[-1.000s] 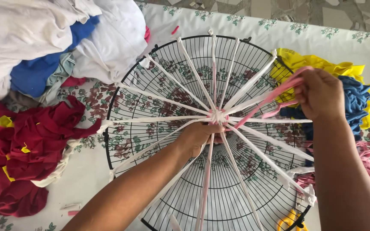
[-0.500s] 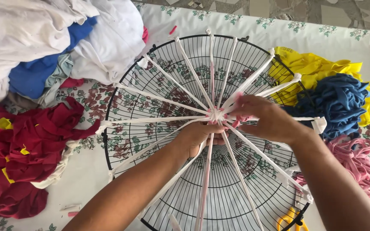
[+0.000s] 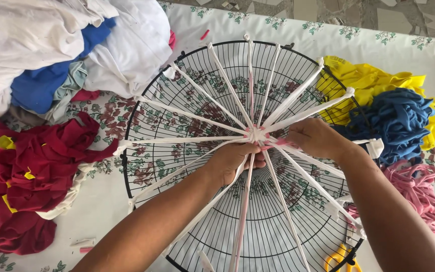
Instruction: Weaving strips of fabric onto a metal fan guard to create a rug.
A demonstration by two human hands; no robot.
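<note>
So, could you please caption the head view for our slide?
Both hands, left hand and right hand, meet at the hub of white strips strung across a fan guard.

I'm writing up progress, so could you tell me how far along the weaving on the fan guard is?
Done: white fabric strips run as spokes from hub to rim of the black wire fan guard. In hand: left hand and right hand work a pink strip at the hub. Left: the spokes are bare; yellow, blue and pink strip piles wait unused.

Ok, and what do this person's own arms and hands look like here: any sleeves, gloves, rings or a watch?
Both arms are bare as far as the picture shows: no sleeves, gloves, watch or bracelet. The left hand and right hand show no rings on the parts visible, though the fingertips are partly hidden. No markings show on either forearm.
</note>
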